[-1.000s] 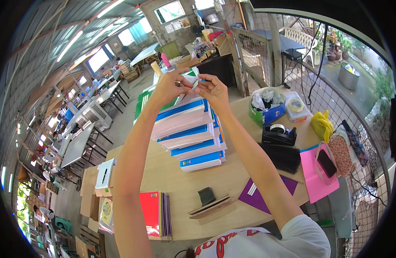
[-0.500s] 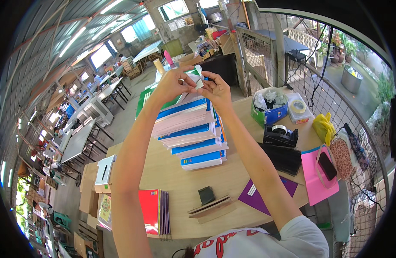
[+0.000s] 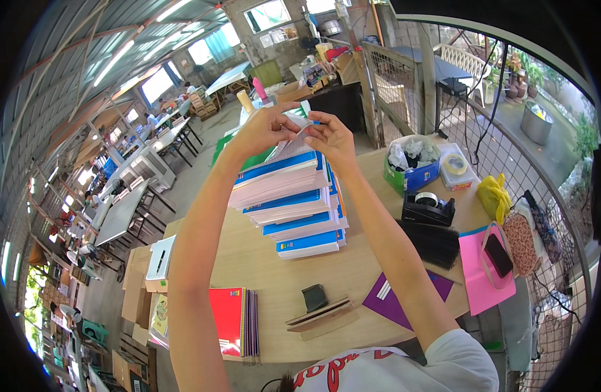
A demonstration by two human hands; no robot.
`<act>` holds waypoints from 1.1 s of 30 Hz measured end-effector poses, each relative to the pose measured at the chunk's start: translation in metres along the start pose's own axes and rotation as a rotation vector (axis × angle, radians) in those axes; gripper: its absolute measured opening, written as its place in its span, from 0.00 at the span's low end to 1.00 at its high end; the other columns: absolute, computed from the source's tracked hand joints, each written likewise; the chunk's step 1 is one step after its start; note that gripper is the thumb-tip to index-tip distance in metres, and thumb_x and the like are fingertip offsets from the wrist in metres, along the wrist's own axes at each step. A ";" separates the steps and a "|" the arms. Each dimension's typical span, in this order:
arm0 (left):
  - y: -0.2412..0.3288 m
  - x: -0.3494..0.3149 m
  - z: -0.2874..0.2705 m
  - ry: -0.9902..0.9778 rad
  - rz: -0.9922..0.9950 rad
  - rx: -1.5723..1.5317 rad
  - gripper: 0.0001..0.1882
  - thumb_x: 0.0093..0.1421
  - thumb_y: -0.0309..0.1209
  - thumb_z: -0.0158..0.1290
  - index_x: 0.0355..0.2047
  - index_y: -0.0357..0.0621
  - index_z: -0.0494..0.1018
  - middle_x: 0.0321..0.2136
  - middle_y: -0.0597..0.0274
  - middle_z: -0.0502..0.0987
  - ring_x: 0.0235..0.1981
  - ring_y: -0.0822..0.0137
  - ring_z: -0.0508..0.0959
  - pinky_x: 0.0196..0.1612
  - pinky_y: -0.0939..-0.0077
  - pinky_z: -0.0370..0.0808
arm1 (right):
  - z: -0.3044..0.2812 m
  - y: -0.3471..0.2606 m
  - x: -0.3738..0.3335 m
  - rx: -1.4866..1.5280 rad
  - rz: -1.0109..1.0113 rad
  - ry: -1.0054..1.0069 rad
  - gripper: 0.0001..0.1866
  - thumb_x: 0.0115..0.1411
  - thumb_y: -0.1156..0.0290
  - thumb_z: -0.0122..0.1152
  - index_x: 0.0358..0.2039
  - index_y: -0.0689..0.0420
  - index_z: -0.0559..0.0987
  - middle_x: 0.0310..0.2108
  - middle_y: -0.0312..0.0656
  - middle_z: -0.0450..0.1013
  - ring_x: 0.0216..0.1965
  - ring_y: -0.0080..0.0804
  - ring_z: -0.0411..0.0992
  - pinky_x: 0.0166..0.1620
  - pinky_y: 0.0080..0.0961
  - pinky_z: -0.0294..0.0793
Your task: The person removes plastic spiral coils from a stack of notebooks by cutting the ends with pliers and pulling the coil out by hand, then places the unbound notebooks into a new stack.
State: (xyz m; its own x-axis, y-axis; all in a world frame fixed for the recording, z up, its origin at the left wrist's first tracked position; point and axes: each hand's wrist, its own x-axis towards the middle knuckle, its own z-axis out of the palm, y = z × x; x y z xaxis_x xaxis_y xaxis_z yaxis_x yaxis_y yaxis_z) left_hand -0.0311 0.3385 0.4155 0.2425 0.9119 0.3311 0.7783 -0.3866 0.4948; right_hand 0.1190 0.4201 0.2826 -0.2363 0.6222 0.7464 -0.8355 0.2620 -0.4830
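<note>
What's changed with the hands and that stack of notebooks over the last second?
Very little. Both hands, left hand and right hand, stay raised over the stack of notebooks, pinching the same sheet of paper between them, with only a slight shift. The stack, tape dispenser and red notebook have not moved.

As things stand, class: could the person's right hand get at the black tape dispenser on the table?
Probably yes. The right hand is raised over the stack of blue books, pinching paper, but the tape dispenser sits on that side with nothing visible between them.

A wooden table (image 3: 261, 261) bears stacked notebooks (image 3: 294, 202), a tape dispenser (image 3: 429, 208).
</note>
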 end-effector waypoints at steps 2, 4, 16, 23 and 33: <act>-0.001 -0.003 -0.001 0.010 -0.038 -0.107 0.11 0.47 0.22 0.63 0.33 0.38 0.84 0.61 0.54 0.71 0.26 0.72 0.78 0.31 0.75 0.73 | 0.002 0.000 -0.001 -0.036 0.019 0.002 0.28 0.52 0.87 0.65 0.55 0.63 0.69 0.54 0.40 0.68 0.49 0.24 0.70 0.56 0.24 0.70; 0.009 -0.002 0.004 0.033 -0.027 0.081 0.10 0.47 0.22 0.62 0.32 0.36 0.83 0.62 0.51 0.70 0.27 0.69 0.80 0.32 0.73 0.74 | 0.001 -0.001 0.000 -0.059 0.024 0.033 0.26 0.53 0.86 0.65 0.53 0.63 0.71 0.52 0.40 0.69 0.48 0.24 0.71 0.55 0.24 0.72; 0.036 -0.007 0.035 0.152 0.109 0.762 0.03 0.50 0.21 0.56 0.22 0.34 0.77 0.65 0.52 0.63 0.33 0.50 0.82 0.39 0.59 0.79 | 0.006 -0.028 -0.002 -0.691 0.050 0.305 0.14 0.57 0.74 0.67 0.43 0.61 0.80 0.39 0.41 0.75 0.36 0.25 0.76 0.41 0.23 0.78; 0.068 -0.049 0.046 0.218 0.213 0.523 0.04 0.53 0.21 0.57 0.25 0.32 0.75 0.65 0.60 0.65 0.33 0.58 0.82 0.37 0.67 0.78 | 0.012 -0.061 -0.027 0.020 0.321 0.202 0.24 0.54 0.75 0.71 0.51 0.64 0.74 0.40 0.42 0.75 0.36 0.26 0.75 0.41 0.22 0.78; 0.065 -0.065 0.050 0.300 0.187 0.367 0.14 0.46 0.17 0.64 0.35 0.39 0.83 0.65 0.58 0.66 0.38 0.64 0.83 0.38 0.72 0.80 | 0.042 -0.044 -0.056 0.084 -0.001 0.235 0.28 0.53 0.85 0.68 0.55 0.67 0.69 0.50 0.49 0.74 0.51 0.32 0.74 0.53 0.25 0.75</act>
State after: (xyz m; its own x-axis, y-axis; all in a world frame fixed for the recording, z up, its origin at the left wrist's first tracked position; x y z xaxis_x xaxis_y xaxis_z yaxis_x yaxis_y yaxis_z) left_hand 0.0329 0.2606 0.3857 0.2621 0.7312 0.6298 0.9026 -0.4167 0.1081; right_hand 0.1484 0.3424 0.2815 -0.1220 0.7790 0.6151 -0.8761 0.2067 -0.4355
